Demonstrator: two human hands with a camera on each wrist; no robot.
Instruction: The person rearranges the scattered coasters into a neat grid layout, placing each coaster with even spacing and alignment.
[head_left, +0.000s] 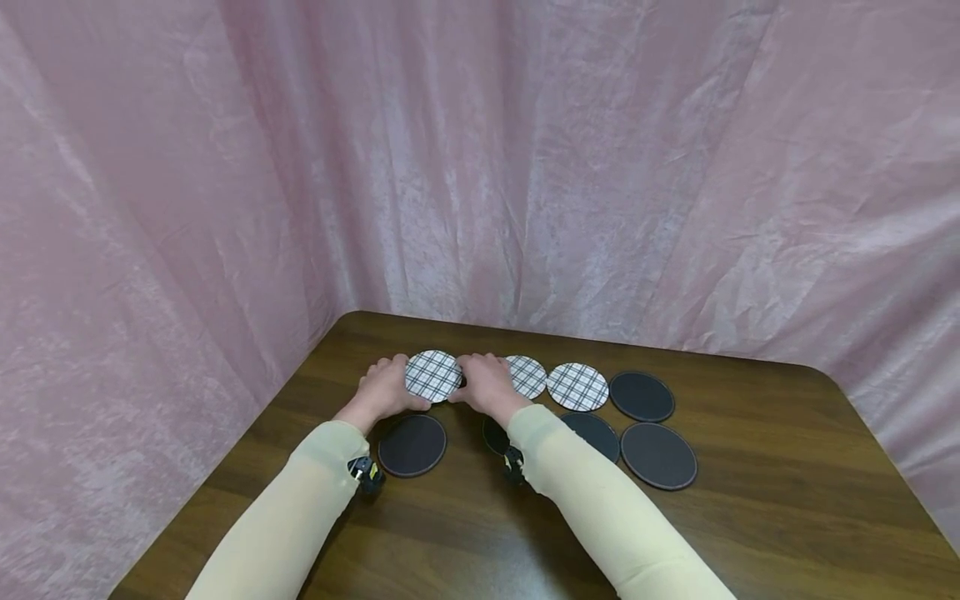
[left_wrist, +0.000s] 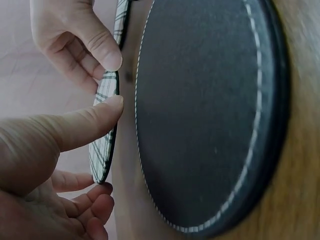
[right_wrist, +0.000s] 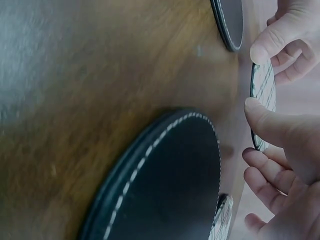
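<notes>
A round coaster with a white and dark plaid face (head_left: 433, 377) is between my two hands near the far left of the table. My left hand (head_left: 386, 387) holds its left edge, the thumb on the near rim in the left wrist view. From the other side my right hand (head_left: 487, 383) grips the right edge, its thumb (right_wrist: 265, 120) at the rim too. Whether the coaster touches the wood is hard to tell. Just nearer than the left hand lies a dark coaster with pale stitching (left_wrist: 200, 115). Another dark coaster (right_wrist: 175, 175) is partly hidden under the right wrist.
To the right, a second plaid coaster (head_left: 527, 377) sits partly behind the right hand, beside a third plaid coaster (head_left: 577, 387). Farther right are a black coaster (head_left: 642, 396) and a dark grey coaster (head_left: 660, 456). Pink curtains (head_left: 480, 167) hang behind the wooden table (head_left: 765, 500).
</notes>
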